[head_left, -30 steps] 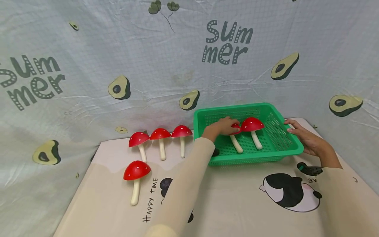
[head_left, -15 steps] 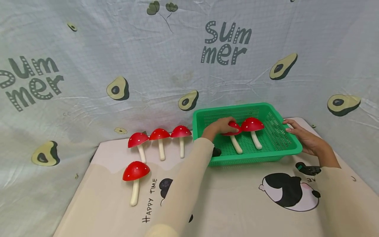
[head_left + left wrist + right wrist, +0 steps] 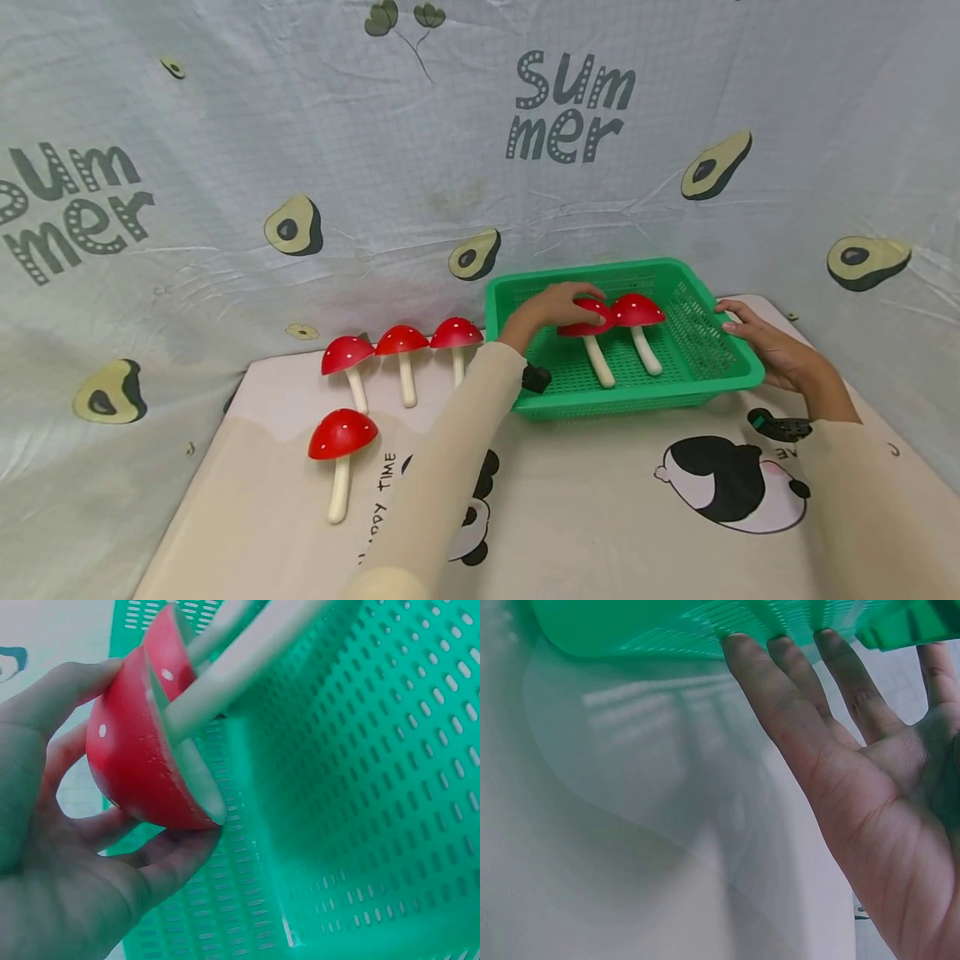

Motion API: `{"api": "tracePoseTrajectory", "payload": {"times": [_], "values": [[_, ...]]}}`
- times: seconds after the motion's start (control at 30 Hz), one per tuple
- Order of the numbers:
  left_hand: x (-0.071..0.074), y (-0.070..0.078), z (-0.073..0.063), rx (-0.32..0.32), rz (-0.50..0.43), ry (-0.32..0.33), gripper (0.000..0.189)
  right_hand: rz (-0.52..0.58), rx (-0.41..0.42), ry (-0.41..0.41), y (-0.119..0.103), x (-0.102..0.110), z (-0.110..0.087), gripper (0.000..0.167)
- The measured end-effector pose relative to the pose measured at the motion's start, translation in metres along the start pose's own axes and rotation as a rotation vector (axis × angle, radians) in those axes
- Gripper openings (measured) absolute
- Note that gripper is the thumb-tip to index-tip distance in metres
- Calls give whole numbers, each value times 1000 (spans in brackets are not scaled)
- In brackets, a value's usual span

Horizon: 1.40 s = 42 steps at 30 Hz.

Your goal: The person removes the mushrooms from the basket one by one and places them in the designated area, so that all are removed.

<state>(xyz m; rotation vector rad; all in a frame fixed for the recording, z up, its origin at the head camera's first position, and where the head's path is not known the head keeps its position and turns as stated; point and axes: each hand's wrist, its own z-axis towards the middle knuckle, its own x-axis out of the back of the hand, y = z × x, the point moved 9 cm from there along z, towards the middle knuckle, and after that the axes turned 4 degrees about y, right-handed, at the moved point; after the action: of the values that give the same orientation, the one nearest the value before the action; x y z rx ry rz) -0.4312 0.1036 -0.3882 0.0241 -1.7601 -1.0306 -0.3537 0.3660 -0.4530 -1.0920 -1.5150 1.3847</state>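
Note:
My left hand (image 3: pixel 560 306) is inside the green basket (image 3: pixel 637 400), its thumb and fingers around the red, white-dotted cap of a toy mushroom (image 3: pixel 598 360). The left wrist view shows this cap (image 3: pixel 135 750) between thumb and fingers, its pale stem pointing away. Beside it in the basket lies a second toy mushroom (image 3: pixel 637 310), the two caps meeting at their edges. At the basket's right end is my right hand (image 3: pixel 776 350). Its fingers (image 3: pixel 765 690) stretch out, fingertips right at the basket's outer wall in the right wrist view.
Left of the basket, three toy mushrooms stand in a row, the middle one (image 3: pixel 403 340) among them. Another mushroom (image 3: pixel 342 435) lies nearer on the printed tablecloth (image 3: pixel 600 500). A patterned cloth (image 3: pixel 375 167) hangs behind the table.
My left hand has shifted slightly left and back on the mushroom, and more of the cap shows. The mushrooms and basket stay about where they were; the right hand keeps its place.

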Motion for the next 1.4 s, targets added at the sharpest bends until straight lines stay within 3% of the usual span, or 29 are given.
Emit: {"api": "tracePoseTrajectory", "payload": {"times": [0.27, 0.53, 0.7, 0.97, 1.17, 1.4], "values": [[14, 4, -5, -32, -66, 23, 43, 28, 18, -44, -4, -4, -1, 27], [31, 3, -14, 7, -161, 139, 37, 50, 26, -66, -6, -7, -2, 27], [36, 8, -16, -24, -257, 156, 37, 15, 33, -54, -7, -6, -3, 27], [30, 19, -22, -67, -361, 62, 38, 22, 24, -48, -6, -6, -2, 27], [29, 33, -30, -155, -363, -6, 36, -9, 17, -13, -5, -2, -5, 26], [27, 31, -41, -126, -440, -65, 35, -27, 4, 4, -2, -2, -3, 27]]}}
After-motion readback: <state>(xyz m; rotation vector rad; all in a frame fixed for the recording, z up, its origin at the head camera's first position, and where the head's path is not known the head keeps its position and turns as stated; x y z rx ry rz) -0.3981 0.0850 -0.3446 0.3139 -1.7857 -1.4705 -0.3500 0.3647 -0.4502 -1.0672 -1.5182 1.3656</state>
